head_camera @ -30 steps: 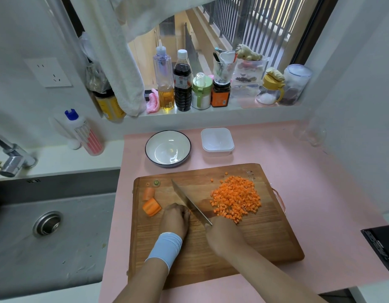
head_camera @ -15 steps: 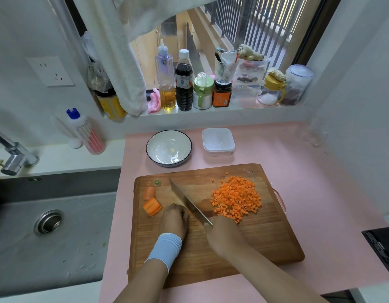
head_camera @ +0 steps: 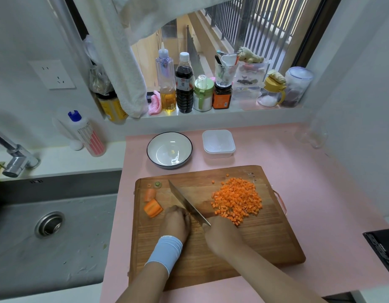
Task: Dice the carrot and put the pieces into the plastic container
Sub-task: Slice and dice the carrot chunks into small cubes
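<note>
Right hand (head_camera: 222, 235) grips the knife (head_camera: 186, 201), left hand (head_camera: 177, 221) beside its blade.

Pretty clearly somebody's home kitchen. A wooden cutting board (head_camera: 265, 248) with diced carrot (head_camera: 237, 200) sits on a pink counter (head_camera: 320, 193). There's a steel sink (head_camera: 58, 248) and faucet (head_camera: 16, 158) just left of the board, and a dish soap bottle (head_camera: 88, 136) further back on that side. The windowsill (head_camera: 211, 119) beyond the board is crammed with an oil bottle (head_camera: 167, 84), a soy sauce bottle (head_camera: 184, 88) and ginger (head_camera: 251, 56) (classic apartment setup).
</note>
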The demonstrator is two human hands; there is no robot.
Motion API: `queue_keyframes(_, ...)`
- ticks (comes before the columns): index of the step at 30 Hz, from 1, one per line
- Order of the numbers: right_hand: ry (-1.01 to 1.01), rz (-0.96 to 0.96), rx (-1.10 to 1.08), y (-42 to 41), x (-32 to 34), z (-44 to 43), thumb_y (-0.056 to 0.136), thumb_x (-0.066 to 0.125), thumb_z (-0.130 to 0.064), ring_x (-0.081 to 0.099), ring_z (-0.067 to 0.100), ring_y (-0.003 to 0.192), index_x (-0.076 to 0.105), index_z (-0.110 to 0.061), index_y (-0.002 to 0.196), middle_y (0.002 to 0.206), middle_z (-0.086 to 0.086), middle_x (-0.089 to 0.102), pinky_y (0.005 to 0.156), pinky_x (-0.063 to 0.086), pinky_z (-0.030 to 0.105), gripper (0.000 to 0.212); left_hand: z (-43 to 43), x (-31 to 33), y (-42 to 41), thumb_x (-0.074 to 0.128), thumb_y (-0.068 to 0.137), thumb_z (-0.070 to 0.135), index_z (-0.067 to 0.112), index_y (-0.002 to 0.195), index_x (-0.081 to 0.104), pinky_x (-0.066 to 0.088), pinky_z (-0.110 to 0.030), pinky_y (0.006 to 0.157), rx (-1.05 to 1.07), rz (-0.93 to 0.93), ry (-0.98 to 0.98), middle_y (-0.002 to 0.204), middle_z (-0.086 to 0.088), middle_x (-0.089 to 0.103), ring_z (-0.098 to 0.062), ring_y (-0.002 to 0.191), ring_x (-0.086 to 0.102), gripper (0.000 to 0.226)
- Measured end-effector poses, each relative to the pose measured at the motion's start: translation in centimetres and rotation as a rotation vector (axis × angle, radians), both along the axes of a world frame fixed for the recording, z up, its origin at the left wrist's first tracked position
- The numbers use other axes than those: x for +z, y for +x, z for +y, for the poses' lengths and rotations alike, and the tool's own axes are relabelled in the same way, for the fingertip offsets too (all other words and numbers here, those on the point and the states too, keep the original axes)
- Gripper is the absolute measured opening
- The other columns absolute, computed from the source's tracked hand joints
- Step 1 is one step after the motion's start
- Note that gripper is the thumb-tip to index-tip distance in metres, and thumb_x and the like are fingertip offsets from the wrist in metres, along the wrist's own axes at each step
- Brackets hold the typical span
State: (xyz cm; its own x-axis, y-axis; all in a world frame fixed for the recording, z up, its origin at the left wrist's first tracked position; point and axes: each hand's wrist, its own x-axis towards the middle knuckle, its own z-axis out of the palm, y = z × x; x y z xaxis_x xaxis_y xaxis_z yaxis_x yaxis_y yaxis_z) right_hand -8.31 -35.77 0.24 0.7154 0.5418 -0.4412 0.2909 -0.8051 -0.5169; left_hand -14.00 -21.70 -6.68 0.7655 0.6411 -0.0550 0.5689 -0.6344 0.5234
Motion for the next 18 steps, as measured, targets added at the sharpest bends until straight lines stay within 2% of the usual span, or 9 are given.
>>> queue_keyframes(5, 0.016, -0.013, 0.007, -0.3, 0.1, -0.5, 0.103, 0.048, -0.032, 0.060, 0.016, 0.076, 0.071, -0.021, 0.098, 0.081, -0.006, 0.062, 0.065, 0.041, 0.027, 0.025, 0.1, -0.1, 0.2, 0.056, 0.095, 0.027, 0.014, 0.094, 0.072, 0.045, -0.027, 0.087, 0.015, 0.031, -0.016, 0.100, -0.004, 0.061, -0.020, 0.101, 0.055, 0.020)
queue_keyframes(12, -0.013, 0.038, 0.005, 0.0, -0.1, -0.6, 0.102, 0.050, -0.031, 0.063, 0.018, 0.082, 0.071, -0.020, 0.096, 0.084, -0.004, 0.064, 0.068, 0.047, 0.029, 0.024, 0.5, -0.3, 0.1, 0.058, 0.094, 0.024, 0.015, 0.090, 0.072, 0.045, -0.028, 0.083, -0.014, 0.015, -0.050, 0.095, -0.003, 0.061, -0.019, 0.095, 0.056, 0.017)
queue_keyframes(18, -0.019, 0.094, -0.010, 1.5, 0.5, -1.0, 0.103, 0.048, -0.037, 0.063, 0.019, 0.079, 0.063, -0.025, 0.088, 0.083, -0.003, 0.064, 0.063, 0.042, 0.029, 0.025, 0.1, 0.0, 0.6, 0.055, 0.095, 0.029, 0.021, 0.092, 0.067, 0.043, -0.026, 0.080, -0.009, 0.060, -0.013, 0.098, 0.002, 0.060, -0.016, 0.098, 0.054, 0.015)
